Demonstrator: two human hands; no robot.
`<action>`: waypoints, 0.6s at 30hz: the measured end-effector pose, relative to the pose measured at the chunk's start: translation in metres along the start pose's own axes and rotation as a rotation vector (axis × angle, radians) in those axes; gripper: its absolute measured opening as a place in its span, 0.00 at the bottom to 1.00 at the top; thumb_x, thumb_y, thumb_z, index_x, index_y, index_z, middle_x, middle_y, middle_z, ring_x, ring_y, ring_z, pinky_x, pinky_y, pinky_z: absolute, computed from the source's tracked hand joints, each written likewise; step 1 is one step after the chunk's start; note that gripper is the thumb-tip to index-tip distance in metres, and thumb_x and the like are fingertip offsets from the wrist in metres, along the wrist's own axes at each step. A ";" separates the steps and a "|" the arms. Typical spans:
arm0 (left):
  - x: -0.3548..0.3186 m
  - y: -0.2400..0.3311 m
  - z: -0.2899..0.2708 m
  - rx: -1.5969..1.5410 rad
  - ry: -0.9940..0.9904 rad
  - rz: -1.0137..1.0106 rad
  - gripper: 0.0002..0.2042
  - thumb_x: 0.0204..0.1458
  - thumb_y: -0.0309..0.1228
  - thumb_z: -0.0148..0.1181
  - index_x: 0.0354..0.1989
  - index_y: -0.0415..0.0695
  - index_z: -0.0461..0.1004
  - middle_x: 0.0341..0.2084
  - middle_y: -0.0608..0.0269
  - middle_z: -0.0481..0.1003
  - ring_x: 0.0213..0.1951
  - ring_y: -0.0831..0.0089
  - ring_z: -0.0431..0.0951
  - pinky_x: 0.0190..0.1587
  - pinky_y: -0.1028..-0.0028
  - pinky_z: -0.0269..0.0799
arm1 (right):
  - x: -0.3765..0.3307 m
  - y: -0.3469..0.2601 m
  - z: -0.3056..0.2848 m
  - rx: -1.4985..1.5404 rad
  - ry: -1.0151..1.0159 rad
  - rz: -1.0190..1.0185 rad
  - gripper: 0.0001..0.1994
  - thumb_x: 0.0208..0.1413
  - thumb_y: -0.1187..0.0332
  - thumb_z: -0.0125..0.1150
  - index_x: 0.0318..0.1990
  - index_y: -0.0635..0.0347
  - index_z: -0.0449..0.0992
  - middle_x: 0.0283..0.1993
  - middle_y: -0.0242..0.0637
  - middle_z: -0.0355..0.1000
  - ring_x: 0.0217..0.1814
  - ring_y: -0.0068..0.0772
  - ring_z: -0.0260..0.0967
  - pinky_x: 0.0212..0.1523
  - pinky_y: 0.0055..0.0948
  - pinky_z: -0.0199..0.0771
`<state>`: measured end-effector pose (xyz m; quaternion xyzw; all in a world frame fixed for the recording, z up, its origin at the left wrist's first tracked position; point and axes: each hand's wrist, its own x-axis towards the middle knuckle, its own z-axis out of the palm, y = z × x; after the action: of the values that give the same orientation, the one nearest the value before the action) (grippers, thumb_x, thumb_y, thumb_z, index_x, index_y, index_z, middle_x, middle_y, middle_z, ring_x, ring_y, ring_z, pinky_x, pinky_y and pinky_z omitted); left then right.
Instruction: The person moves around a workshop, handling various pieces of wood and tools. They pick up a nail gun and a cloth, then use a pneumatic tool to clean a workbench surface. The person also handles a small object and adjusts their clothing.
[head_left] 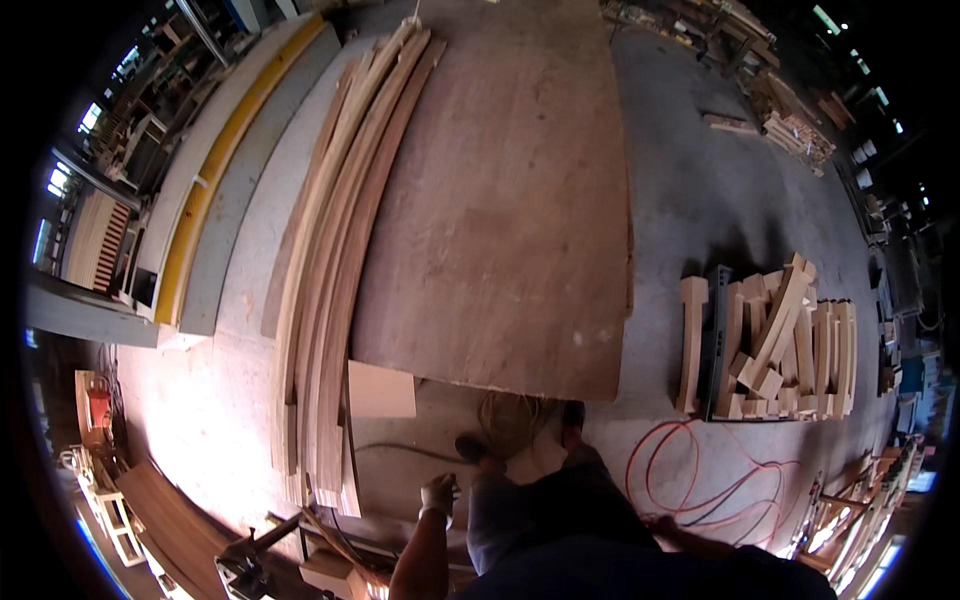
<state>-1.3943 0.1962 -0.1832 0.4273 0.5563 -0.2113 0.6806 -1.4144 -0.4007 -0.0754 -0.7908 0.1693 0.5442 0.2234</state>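
Observation:
My left hand (440, 494), in a pale glove, hangs beside my left leg with its fingers curled in. Nothing shows in it. My right hand (660, 525) is low beside my right leg, dark and partly lost against my clothing, so its fingers cannot be made out. Ahead of my feet lies a large brown plywood sheet (500, 230). Along its left side runs a stack of long wooden boards (335, 260), whose near ends are closest to my left hand. A small pale panel (381, 390) shows at the sheet's near left corner.
To the right, short wooden pieces (785, 340) are piled on a dark rack. A red hose (640, 470) loops across the floor near my right side; another coiled hose (508, 420) lies between my feet. A long yellow-striped machine (215, 150) stands at left. A clamp-like metal fixture (245, 570) is lower left.

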 end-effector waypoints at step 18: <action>-0.148 -0.008 0.190 0.957 0.243 0.595 0.17 0.58 0.47 0.60 0.44 0.47 0.84 0.38 0.50 0.84 0.40 0.54 0.85 0.45 0.62 0.80 | 0.110 0.053 -0.167 0.445 -0.068 -0.581 0.12 0.63 0.62 0.57 0.33 0.63 0.75 0.26 0.50 0.73 0.25 0.40 0.73 0.22 0.35 0.72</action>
<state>-1.3339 0.0084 -0.0438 0.8470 0.3290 -0.1883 0.3727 -1.2711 -0.5377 -0.1360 -0.7193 0.0440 0.4340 0.5407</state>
